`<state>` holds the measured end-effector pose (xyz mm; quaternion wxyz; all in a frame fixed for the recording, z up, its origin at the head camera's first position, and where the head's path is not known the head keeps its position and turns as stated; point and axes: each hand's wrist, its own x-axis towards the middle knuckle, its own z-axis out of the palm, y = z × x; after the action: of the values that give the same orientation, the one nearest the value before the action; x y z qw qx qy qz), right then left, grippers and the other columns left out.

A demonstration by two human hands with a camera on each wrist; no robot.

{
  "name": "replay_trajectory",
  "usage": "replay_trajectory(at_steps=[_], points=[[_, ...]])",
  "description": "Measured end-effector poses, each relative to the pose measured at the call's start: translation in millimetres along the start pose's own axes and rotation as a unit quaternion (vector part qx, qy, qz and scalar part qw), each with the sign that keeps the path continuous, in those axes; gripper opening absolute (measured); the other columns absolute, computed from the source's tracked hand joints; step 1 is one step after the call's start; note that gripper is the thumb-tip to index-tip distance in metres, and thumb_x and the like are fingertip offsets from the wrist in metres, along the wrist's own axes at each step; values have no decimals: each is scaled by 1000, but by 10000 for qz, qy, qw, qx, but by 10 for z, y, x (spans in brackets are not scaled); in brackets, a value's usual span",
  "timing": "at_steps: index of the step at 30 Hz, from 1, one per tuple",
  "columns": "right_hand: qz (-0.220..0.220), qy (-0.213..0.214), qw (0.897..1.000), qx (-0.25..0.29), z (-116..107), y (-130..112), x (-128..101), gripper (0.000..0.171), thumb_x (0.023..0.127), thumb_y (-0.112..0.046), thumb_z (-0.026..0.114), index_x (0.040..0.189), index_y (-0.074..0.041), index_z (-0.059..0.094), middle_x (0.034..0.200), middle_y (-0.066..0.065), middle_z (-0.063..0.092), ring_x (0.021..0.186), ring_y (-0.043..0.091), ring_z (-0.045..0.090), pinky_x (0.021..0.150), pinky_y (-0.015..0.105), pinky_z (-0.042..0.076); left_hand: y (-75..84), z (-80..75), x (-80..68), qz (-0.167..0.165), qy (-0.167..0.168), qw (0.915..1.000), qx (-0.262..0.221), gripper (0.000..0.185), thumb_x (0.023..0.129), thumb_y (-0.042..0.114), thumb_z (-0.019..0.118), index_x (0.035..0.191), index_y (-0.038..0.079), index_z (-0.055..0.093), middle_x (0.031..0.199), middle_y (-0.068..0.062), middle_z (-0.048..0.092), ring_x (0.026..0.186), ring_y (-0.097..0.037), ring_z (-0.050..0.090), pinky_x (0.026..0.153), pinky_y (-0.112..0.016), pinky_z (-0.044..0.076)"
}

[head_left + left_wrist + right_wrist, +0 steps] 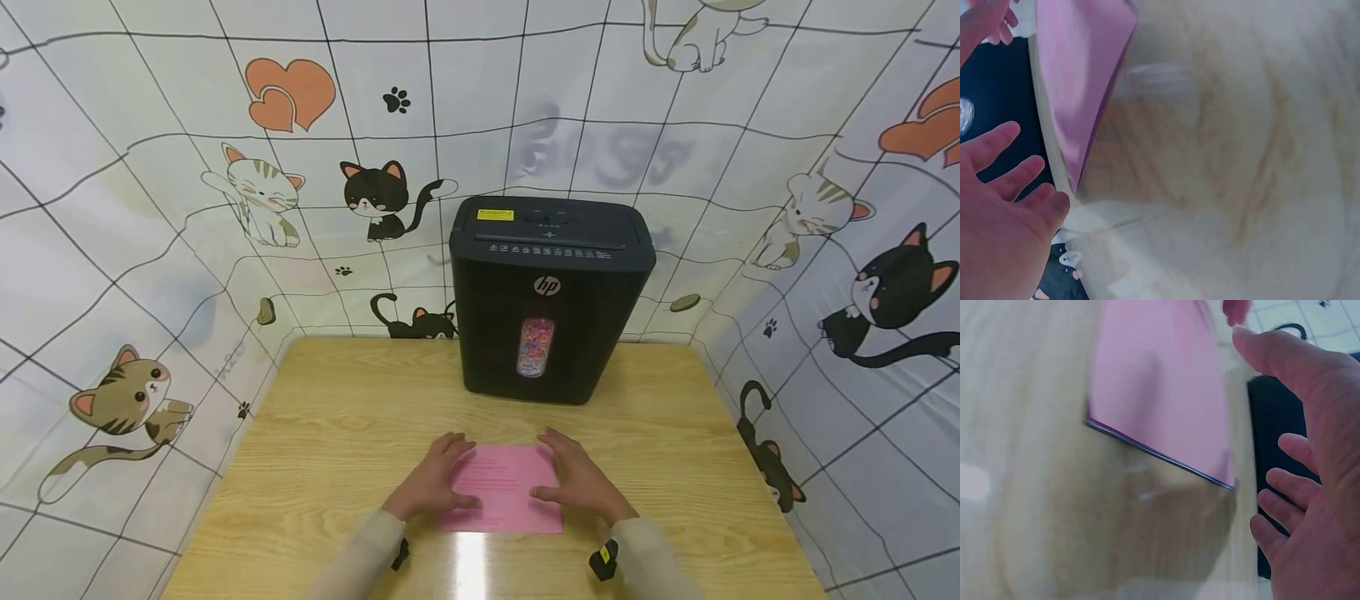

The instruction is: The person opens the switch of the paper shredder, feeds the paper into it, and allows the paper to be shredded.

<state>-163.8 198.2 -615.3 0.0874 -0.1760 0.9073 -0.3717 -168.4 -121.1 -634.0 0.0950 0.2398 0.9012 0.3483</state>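
The pink sheet of paper (504, 487) lay flat on the wooden table, near my edge of it and squarely in front of the black shredder, well apart from it. It was a plain rectangle with faint lines of print across it, too small to read. My left hand (435, 483) rested with straight fingers on its left side, and my right hand (577, 482) on its right side, thumbs on the paper. From my wrists, the sheet (1079, 81) looked smooth, its dark near edge (1160, 453) lying against the tabletop.
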Motion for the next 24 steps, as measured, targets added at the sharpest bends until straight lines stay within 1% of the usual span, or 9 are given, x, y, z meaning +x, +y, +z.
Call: replay_trajectory(at_steps=[3,6,8,10,13,15,19,24], points=[[-34,-12,10000,4,84,-19,-14,100,71,-37,93,153,-6,46,166,19,31,152,44,30,120,65,27,15,45,-12,-56,-118,9998,133,102,69,44,92,154,10,45,166,-21,27,154,-45,22,114,-65,38],[-53,40,10000,-9,168,-6,-31,100,67,-36,94,152,-7,48,167,17,31,153,43,30,119,68,27,12,99,-23,-114,-184,9987,453,107,65,44,92,155,12,44,168,-18,25,155,-43,21,113,-63,41],[-4,21,9999,-170,223,19,-46,102,66,-37,94,153,-10,47,168,14,29,154,41,27,119,68,27,9,132,-29,-123,-223,9973,692,108,64,45,92,155,13,44,168,-17,24,156,-42,21,114,-61,41],[28,-17,9990,-457,269,46,-61,103,66,-41,93,154,-12,46,169,11,27,156,39,26,120,67,27,7,158,-32,-64,-251,9958,879,106,65,47,92,154,11,46,168,-17,25,156,-42,21,115,-59,40],[74,-46,9972,-749,316,75,-84,104,66,-43,93,154,-13,46,170,9,26,157,36,24,121,65,26,13,178,-37,34,-277,9939,1064,103,68,48,91,153,10,48,167,-18,27,155,-43,22,115,-58,41],[59,-34,9966,-827,331,81,-93,103,66,-43,92,153,-13,47,170,9,26,157,35,23,121,64,26,17,178,-41,82,-259,9931,1141,102,68,49,91,152,9,49,167,-19,28,155,-43,23,115,-57,42],[14,6,9967,-812,348,83,-99,99,67,-43,91,151,-11,49,169,10,28,157,36,24,122,64,25,22,169,-48,86,-201,9917,1264,101,69,51,91,151,10,50,166,-19,29,155,-42,24,115,-55,42],[-53,42,9945,-1043,375,89,-105,98,69,-48,90,150,-9,51,168,11,32,156,35,28,121,60,29,21,171,-67,38,-203,9918,1264,100,70,52,90,152,11,50,167,-18,27,156,-40,23,117,-54,40]])
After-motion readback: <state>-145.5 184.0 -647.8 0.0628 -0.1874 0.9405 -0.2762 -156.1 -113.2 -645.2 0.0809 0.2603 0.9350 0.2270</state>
